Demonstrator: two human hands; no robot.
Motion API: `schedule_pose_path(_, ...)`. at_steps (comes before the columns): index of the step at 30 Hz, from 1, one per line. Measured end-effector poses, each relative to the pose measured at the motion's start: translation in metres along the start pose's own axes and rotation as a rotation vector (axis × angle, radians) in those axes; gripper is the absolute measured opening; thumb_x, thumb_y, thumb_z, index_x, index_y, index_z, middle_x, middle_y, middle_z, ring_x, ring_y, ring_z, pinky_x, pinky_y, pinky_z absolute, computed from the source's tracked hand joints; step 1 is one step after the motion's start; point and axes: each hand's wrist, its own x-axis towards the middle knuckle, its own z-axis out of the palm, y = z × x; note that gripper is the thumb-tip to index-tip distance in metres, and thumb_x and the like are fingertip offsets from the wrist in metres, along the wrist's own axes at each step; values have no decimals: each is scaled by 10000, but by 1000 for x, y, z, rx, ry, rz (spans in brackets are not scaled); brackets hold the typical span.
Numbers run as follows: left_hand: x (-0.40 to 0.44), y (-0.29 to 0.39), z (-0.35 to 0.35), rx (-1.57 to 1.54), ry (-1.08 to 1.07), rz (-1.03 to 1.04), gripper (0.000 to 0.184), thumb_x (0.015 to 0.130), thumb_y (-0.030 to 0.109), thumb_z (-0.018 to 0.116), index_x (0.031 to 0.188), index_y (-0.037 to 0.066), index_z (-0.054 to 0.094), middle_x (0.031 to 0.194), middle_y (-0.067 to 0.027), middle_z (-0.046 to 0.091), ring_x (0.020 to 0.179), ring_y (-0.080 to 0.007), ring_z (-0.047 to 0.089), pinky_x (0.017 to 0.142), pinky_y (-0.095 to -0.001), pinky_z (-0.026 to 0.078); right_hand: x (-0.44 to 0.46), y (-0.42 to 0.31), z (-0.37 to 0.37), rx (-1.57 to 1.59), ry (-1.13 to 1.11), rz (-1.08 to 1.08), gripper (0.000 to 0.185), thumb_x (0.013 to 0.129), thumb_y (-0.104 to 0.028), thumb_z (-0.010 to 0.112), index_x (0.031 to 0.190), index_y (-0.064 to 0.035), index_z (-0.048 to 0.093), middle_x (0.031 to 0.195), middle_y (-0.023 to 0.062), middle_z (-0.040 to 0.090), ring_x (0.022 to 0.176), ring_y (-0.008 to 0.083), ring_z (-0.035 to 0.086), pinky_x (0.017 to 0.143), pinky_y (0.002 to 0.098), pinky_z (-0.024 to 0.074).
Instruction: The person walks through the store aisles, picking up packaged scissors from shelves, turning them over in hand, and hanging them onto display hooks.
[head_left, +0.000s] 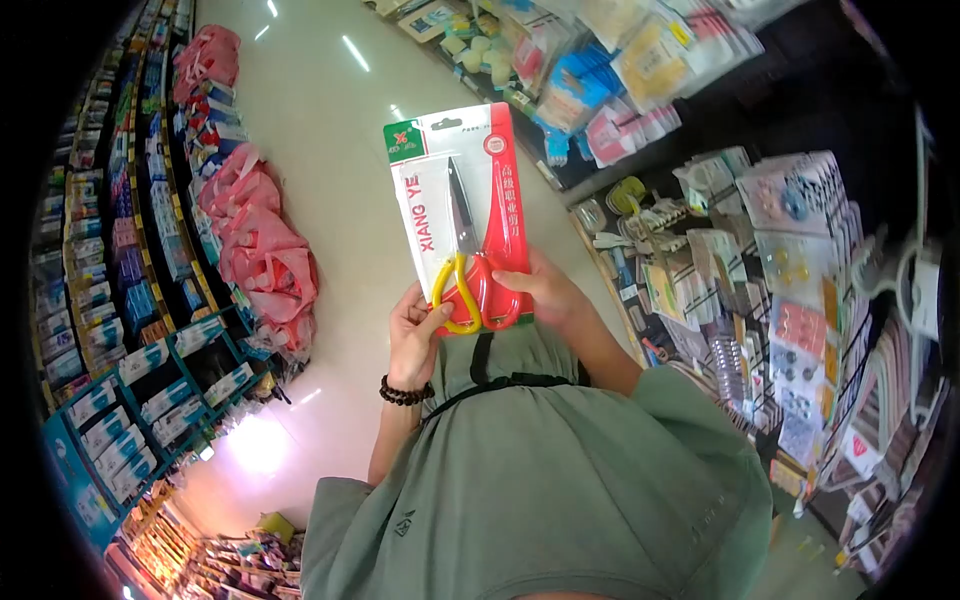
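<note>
A pack of scissors on a red, white and green card is held upright in front of my body. The scissors have dark pointed blades, one yellow handle and one red handle. My left hand pinches the lower left edge of the pack by the yellow handle, thumb on the front. At the lower right edge, my right hand grips the pack with its thumb over the red handle. The fingers behind the card are hidden. A dark bead bracelet circles my left wrist.
Shelves of packaged goods line the left side, with pink plastic bags hanging along them. Racks of hanging packets stand at the right. A pale shiny floor runs between. A teal display stand is at the lower left.
</note>
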Motion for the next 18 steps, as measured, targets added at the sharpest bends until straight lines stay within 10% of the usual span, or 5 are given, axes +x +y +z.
schedule_pose_path(12,186,121,-54,49,179,88,325,861,20,657,1176,-18,583,986,-80,689,869,-111,648,785,-260,518,235,-59,27,-603,311,-291,809,868,-64,650,1502,-119,150,1412,103,371,1274,189,428,1008,371,420)
schedule_pose_path(18,252,201,-46,668,105,606,412,811,87,708,1196,-17,608,1149,-133,652,1051,-258,606,924,-357,453,357,-96,69,-294,140,-88,792,916,-262,604,1517,-100,114,1496,111,282,1330,250,364,1080,412,341)
